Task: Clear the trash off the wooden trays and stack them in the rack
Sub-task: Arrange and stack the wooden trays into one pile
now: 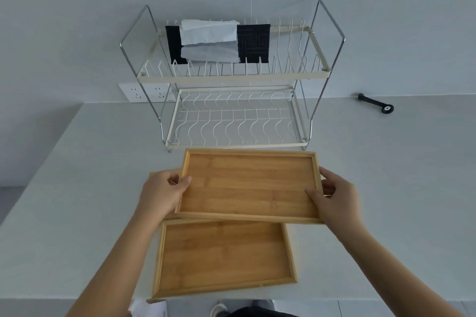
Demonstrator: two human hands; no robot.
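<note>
I hold an empty wooden tray [247, 183] lifted above the counter, just in front of the rack. My left hand [164, 192] grips its left short edge, and my right hand [332, 195] grips its right short edge. Beneath it a second empty wooden tray [224, 257] lies flat near the counter's front edge, partly covered by the held one. The two-tier wire rack [231, 121] stands against the wall; its lower tier holds nothing. No trash shows on either tray.
On the rack's upper tier lie a black cloth [253, 42] and crumpled white paper [208, 33]. A black tool [376, 103] rests on the counter at the back right. A wall socket [144, 92] sits behind the rack's left leg.
</note>
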